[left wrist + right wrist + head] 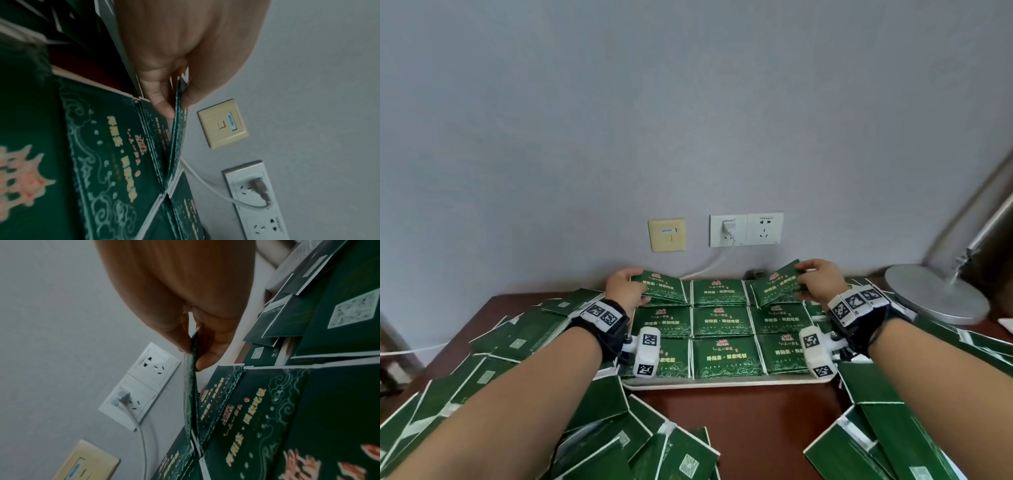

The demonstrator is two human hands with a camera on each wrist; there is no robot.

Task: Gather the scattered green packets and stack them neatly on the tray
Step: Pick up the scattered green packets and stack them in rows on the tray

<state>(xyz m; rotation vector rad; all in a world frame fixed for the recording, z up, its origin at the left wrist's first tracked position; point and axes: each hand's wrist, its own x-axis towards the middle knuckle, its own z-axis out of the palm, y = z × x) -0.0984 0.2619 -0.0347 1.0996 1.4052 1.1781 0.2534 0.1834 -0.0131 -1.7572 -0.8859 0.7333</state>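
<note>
Nearest the camera, at 7 and 5 o'clock, loose packets (599, 442) lie scattered and overlapping on the brown table (750, 421), most showing their plain backs with a pale code square; more spill along both forearms on either side. Between the piles at 6 o'clock the table shows bare wood.

Just beyond, the tray (722, 383) sits at the centre, its pale front rim visible. Stacks (726, 356) of packets stand on it face up in a three-by-three grid, edges nearly touching, their gold lettering toward the person.

At 11 o'clock on the tray, the left hand (624, 288) pinches a packet (662, 287) by its left edge, thumb on top and fingers (162, 104) beneath, tilting it over the far-left stack. At 1 o'clock, the right hand (820, 279) likewise pinches a second packet (777, 286) by its right edge, lifted at a slant above the far-right stack. Both wrists carry black straps with white coded markers.

Farther right, at 2 o'clock, a round lamp base (935, 294) rests on the table. On the grey wall (688, 120) behind, at 12 o'clock, are a beige plate (667, 235) and a white double socket (746, 229) with a charger (729, 229) plugged in, its cable dropping behind the tray.
</note>
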